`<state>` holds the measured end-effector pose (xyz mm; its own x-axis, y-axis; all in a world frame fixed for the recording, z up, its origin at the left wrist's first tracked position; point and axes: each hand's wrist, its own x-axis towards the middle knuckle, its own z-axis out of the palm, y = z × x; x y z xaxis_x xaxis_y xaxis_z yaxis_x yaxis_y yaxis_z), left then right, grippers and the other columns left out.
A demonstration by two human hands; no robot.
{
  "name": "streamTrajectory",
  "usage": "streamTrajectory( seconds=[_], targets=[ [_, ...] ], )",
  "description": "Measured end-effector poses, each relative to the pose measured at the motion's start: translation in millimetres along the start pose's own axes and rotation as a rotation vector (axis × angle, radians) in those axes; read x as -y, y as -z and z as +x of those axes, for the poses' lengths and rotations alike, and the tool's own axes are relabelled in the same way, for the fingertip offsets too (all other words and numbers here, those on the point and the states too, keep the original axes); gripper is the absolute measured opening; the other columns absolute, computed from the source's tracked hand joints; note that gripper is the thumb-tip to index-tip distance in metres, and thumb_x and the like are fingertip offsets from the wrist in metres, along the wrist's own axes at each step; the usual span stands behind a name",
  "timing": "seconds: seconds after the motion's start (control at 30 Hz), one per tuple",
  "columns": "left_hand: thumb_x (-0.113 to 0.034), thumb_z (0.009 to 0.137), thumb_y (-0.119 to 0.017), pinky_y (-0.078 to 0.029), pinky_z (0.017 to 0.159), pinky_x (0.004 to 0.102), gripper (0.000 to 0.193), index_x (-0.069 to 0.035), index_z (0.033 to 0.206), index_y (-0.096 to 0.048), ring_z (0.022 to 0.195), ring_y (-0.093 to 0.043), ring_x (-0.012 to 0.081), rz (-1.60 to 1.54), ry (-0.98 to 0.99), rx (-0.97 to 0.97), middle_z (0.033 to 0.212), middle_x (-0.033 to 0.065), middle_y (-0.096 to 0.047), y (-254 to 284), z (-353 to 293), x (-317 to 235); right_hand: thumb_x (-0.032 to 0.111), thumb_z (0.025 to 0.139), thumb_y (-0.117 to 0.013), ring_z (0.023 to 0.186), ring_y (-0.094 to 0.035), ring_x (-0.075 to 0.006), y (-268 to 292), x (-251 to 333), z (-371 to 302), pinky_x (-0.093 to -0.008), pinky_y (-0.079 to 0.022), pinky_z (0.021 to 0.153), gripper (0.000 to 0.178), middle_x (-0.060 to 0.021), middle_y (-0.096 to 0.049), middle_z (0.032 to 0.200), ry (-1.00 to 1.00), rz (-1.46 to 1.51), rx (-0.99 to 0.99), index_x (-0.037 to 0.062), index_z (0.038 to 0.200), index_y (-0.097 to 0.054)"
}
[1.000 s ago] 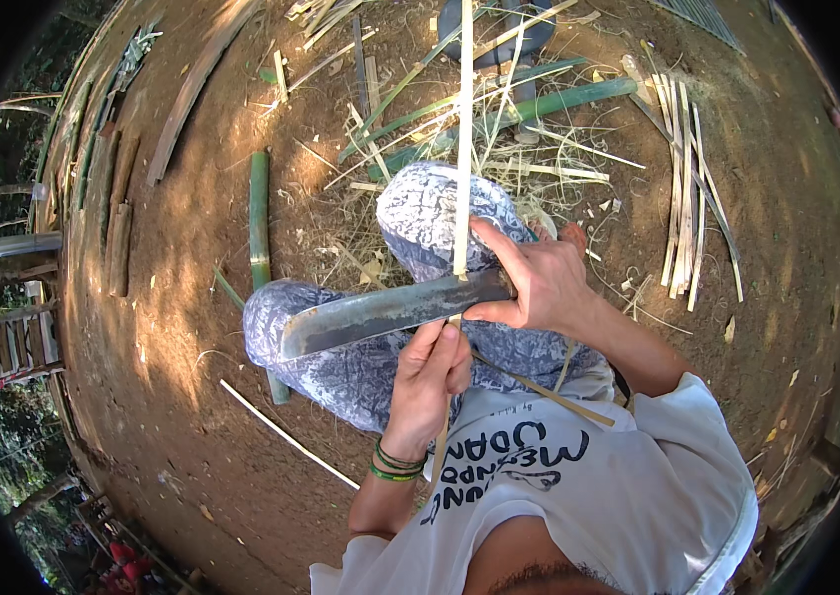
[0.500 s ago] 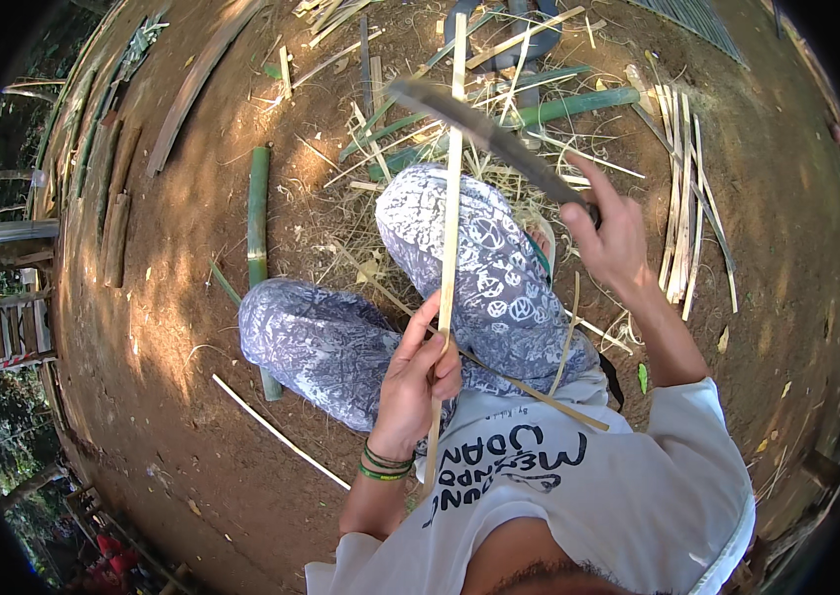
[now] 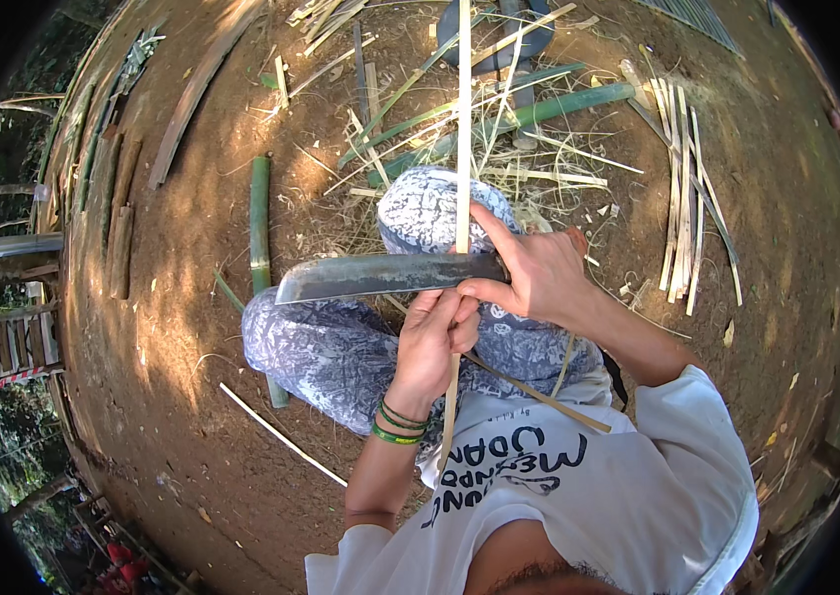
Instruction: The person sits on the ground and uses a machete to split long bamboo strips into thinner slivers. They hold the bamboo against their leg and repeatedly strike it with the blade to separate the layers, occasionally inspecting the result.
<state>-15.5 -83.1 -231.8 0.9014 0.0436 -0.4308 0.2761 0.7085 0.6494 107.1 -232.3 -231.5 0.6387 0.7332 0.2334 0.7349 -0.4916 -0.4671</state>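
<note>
A long pale bamboo strip [image 3: 464, 129] runs up from my lap, past my knee. My left hand [image 3: 434, 337] is closed around it, with its lower end trailing over my shirt. In my right hand [image 3: 542, 275] is a machete [image 3: 380, 276], its broad dark blade lying crosswise over the strip just beyond my left fingers. The handle is hidden inside my right fist, and the index finger reaches up beside the strip. Another thin bamboo strip [image 3: 549, 399] rests across my lap.
Beyond my knees lie green bamboo pieces [image 3: 578, 102] among shavings. Split strips [image 3: 678, 198] are bundled at the right. A green bamboo pole [image 3: 259, 223] lies to the left, with a single pale strip [image 3: 281, 433] nearer me. Wooden planks [image 3: 204, 89] lie farther left.
The machete has swung down and leftward from the raised position, and its blade now crosses the strip. My right hand has come close to my left, which keeps its hold.
</note>
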Motion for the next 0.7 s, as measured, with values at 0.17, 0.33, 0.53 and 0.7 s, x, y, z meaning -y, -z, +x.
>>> streamTrajectory(
  seconds=[0.17,0.33,0.53,0.7],
  targets=[
    [-0.017,0.108,-0.04,-0.024,0.048,0.02,0.019,-0.011,0.116,-0.056,0.055,-0.03,0.0027,-0.014,0.014,0.023,0.076,-0.0043,-0.04,-2.2,-3.4,-0.3,0.066,0.084,-0.063,0.04,-0.056,-0.0298,-5.2,-7.5,1.2,-0.0425,-0.043,0.042,0.093,-0.0089,-0.051,0.046,-0.021,0.05,0.002,0.0013,0.147,-0.041],
    [-0.014,0.108,-0.04,-0.023,0.048,0.0208,0.025,-0.01,0.127,-0.054,0.055,-0.03,0.0026,0.002,0.007,-0.102,0.073,-0.006,-0.037,-8.4,1.1,-3.4,0.065,0.084,-0.064,0.039,-0.055,-0.0298,-2.5,-2.7,1.8,-0.0418,-0.043,0.041,0.096,-0.0097,-0.051,0.046,0.054,0.039,0.011,-0.0041,0.145,-0.041],
    [-0.011,0.106,-0.041,-0.022,0.048,0.0216,0.022,-0.008,0.121,-0.057,0.054,-0.03,0.0031,0.023,-0.006,-0.039,0.072,-0.0058,-0.039,0.4,-4.8,2.2,0.066,0.082,-0.065,0.038,-0.055,-0.0272,-8.8,-0.7,-3.8,-0.0407,-0.043,0.041,0.099,-0.0084,-0.051,0.045,0.047,0.054,-0.042,-0.0067,0.144,-0.041],
    [-0.013,0.106,-0.041,-0.021,0.048,0.0224,0.017,-0.006,0.103,-0.056,0.054,-0.029,0.0034,0.046,-0.014,-0.052,0.07,-0.0057,-0.037,2.1,-12.3,5.0,0.073,0.076,-0.065,0.041,-0.058,-0.0245,-14.9,3.5,-11.5,-0.0413,-0.037,0.046,0.103,-0.0056,-0.054,0.048,-0.034,0.053,-0.021,0.0043,0.149,-0.04]
  ],
)
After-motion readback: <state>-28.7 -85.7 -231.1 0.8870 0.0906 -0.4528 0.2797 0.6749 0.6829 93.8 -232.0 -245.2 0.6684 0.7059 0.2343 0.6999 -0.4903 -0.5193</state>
